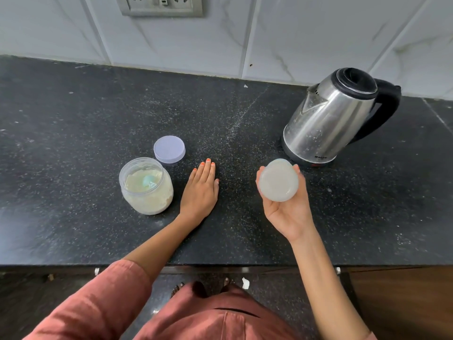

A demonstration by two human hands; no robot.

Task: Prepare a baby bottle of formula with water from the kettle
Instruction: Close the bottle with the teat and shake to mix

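Counter, one, of black speckled stone, seen from above and backed by one wall of pale marbled tiles carrying one socket plate. One steel kettle with black lid and black handle stands upright on its base at the right rear of the counter; a small word is printed low on its body, too small to read. One clear jar, open and part-filled with pale powder, stands at the left front, with one pale blue scoop lying in the powder. One round lid, pale lilac, lies flat on the counter just behind the jar and apart from it. One bottle, translucent and whitish, is held above the counter in front of the kettle with one rounded end turned toward the camera; which end that is cannot be told. Two bare hands are in view. The right hand is turned palm up, its fingers curled around the bottle from behind and below, fingertips showing at the bottle's far edge. The left hand lies palm down and flat on the counter between jar and bottle, just beside the jar, fingers straight and pressed together, nails painted orange. One rust-coloured sleeve covers the left upper arm; the right forearm is bare.
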